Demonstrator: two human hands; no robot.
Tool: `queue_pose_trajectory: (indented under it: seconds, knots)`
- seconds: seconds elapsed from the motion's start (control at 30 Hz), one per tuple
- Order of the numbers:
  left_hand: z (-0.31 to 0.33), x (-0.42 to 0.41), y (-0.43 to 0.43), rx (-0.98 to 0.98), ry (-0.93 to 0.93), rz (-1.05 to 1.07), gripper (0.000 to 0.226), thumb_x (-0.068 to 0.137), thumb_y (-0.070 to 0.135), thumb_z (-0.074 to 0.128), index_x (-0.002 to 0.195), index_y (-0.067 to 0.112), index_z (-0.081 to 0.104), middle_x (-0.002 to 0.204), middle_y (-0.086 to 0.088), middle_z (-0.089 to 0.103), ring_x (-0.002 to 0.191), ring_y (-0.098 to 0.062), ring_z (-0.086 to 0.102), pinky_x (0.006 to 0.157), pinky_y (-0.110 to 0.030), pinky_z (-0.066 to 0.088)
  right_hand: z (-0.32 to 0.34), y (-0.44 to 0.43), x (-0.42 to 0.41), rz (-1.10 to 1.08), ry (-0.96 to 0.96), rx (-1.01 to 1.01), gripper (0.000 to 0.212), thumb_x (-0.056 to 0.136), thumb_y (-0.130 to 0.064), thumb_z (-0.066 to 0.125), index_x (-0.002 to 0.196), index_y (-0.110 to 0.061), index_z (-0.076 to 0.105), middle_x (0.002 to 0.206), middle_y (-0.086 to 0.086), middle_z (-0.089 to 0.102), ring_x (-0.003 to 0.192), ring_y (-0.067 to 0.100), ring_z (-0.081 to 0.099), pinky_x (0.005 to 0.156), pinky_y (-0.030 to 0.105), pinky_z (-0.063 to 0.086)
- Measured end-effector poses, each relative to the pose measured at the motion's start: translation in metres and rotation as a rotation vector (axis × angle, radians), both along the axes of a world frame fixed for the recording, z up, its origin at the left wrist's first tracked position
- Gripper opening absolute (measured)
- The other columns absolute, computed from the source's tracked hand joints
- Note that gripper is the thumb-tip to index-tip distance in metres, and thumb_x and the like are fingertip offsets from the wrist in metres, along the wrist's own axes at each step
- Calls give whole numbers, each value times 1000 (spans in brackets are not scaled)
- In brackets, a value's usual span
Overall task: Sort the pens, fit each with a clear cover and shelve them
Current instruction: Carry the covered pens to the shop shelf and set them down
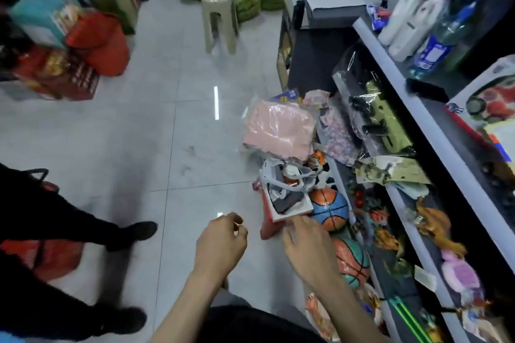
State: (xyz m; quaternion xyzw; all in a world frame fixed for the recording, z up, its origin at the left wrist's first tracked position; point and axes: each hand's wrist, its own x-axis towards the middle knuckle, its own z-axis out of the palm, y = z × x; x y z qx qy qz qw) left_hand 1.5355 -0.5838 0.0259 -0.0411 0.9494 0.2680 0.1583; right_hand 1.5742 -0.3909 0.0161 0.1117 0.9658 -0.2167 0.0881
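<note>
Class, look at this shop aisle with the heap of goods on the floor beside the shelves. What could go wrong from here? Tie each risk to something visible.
The white box lies tilted at the heap's edge, close to the right hand; a nudge could tip it onto the floor. The basketballs sit loose beside the shelves; disturbed, they might roll toward the other person's shoe, a likely trip hazard.

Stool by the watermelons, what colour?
Plain beige. The stool shows in the head view, the only view here.
</note>
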Motion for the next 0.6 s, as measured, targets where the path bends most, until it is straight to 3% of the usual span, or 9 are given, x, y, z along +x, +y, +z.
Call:
queue_pose_trajectory:
  seconds: [0.2,0.37,0.6]
  knots:
    - [-5,-105,-80,8,1,30,27,95,34,52,116,29,69,106,13,71,89,-12,66,71,-31,52,-1,-76,-111,63,10,24,32,97,-35,53,120,-19,68,113,2,69,107,23,63,88,35,47]
    - [3,-193,-140,-5,15,57,28,97,31,50,118,27,68,105,13,71,85,-12,65,69,-29,52,6,-147,-203,106,4,11,39,96,-39,48,124,-20,66,113,1,70,107,23,63,88,36,49]
    - [-7,-302,-161,-8,-15,-3,30,99,33,49,120,28,69,110,13,71,91,-12,65,71,-29,51,-2,-178,-321,124,-57,40,40,98,-42,45,127,-23,64,116,-2,68,110,19,59,92,35,46]
